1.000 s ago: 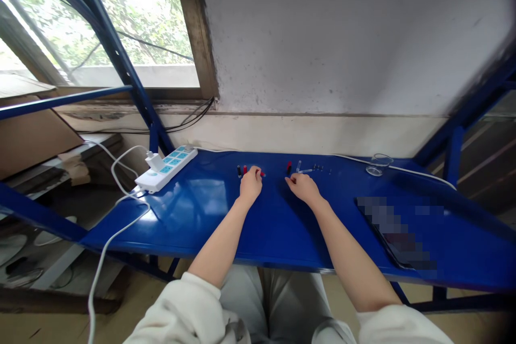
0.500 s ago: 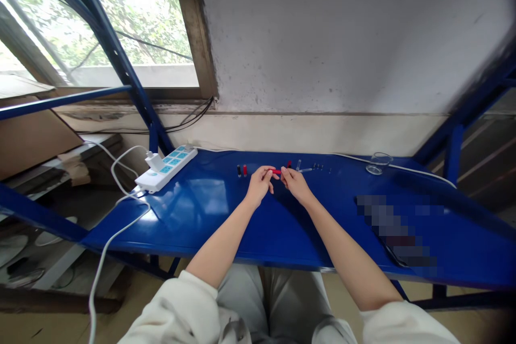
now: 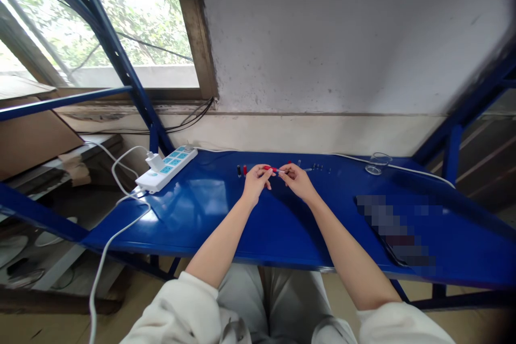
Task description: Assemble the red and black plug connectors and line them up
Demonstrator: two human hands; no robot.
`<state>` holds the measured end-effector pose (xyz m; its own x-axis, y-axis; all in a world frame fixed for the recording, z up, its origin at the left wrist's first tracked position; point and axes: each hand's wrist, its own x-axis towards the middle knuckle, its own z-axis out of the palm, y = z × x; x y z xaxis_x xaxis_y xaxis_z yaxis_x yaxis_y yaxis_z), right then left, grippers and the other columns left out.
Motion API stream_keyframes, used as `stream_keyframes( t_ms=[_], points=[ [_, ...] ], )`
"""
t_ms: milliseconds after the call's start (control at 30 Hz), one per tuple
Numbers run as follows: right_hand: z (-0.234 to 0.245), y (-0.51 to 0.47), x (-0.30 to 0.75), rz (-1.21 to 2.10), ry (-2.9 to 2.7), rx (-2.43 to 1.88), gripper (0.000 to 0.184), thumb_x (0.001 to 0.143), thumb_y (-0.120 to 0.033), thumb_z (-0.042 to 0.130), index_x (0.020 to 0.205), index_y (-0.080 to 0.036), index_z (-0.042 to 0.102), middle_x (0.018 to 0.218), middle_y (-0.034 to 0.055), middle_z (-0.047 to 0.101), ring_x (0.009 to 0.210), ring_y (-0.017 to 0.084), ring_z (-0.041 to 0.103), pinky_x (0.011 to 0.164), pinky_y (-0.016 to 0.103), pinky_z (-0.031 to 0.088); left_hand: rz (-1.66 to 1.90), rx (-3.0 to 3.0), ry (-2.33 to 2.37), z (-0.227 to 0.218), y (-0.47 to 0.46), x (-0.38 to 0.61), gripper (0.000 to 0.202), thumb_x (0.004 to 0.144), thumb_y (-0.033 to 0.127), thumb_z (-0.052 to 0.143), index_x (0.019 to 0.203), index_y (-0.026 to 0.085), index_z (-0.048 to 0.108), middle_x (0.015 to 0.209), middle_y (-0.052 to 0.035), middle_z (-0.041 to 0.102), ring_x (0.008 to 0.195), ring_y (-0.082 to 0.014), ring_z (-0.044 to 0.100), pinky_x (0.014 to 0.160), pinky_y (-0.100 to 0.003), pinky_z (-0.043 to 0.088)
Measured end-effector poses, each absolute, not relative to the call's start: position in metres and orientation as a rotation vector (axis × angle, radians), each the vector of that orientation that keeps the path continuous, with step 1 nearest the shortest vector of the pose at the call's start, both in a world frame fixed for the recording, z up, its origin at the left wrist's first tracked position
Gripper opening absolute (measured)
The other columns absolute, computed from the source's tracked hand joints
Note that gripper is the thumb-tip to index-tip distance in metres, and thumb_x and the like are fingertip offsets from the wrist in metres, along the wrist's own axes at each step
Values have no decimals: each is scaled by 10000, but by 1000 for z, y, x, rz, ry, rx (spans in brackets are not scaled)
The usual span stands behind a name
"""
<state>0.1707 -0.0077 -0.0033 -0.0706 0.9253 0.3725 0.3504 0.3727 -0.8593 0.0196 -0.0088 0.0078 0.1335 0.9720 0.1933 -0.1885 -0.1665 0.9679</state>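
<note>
My left hand (image 3: 255,183) pinches a small red plug-like part (image 3: 271,169) above the blue shelf (image 3: 226,215). My right hand (image 3: 297,180) is closed too, pinching a thin silvery piece (image 3: 282,171) at the red part's right end. The two hands nearly touch. A black and a red small part (image 3: 242,170) stand just left of my left hand. More tiny parts (image 3: 317,167) lie to the right of my right hand.
A white power strip (image 3: 166,168) with a plugged charger and white cable lies at the shelf's back left. A clear round dish (image 3: 378,163) and a white cable sit at the back right. A blurred flat object (image 3: 397,228) lies right of me. Wall and window are behind.
My left hand lifted the red part off the shelf and moved right; my right hand came to meet it and now pinches a thin piece at its end.
</note>
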Motion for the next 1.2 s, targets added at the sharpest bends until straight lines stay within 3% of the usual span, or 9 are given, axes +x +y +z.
stream_keyframes(
  t_ms=[167,300,467,600,867,1200],
  points=[
    [2,-12,174,535,-1791,-1204,280,791,-360,468,976,-188,588,870,40,615,602,99,515,621,247,441,1277,1290,885,5,-8,21,335,689,381,609,889,129,516,731,-28,624,382,-42,478,376,-172,340],
    [3,-9,182,387,-1941,-1263,200,748,-299,519,862,-170,620,857,50,597,621,103,509,641,250,428,1386,1311,965,2,-5,20,315,713,413,580,847,139,504,703,-8,603,358,-29,441,381,-171,331],
    [2,-5,206,511,-1921,-1534,144,693,-256,548,778,-156,606,659,18,591,590,119,530,583,232,405,1464,1435,1066,-2,-3,18,295,720,419,567,827,144,543,723,-20,606,431,-46,463,438,-186,373],
    [0,-3,225,516,-1808,-1761,93,657,-215,562,724,-159,592,660,25,609,632,136,561,585,222,396,1399,1615,1163,-9,-3,25,261,711,383,579,819,146,597,719,-25,602,547,-75,489,526,-201,405],
    [-13,5,226,416,-1728,-1895,112,685,-243,558,759,-172,605,728,41,635,689,151,586,590,217,386,1137,1990,1287,-8,13,56,143,695,278,600,766,159,638,719,-18,632,625,-105,528,617,-229,416],
    [-17,7,222,355,-1751,-1980,109,709,-258,543,774,-191,598,744,43,636,723,167,584,559,217,350,903,2116,1560,-20,26,79,128,707,283,584,753,178,642,738,-16,617,689,-134,555,626,-235,411]
  ],
)
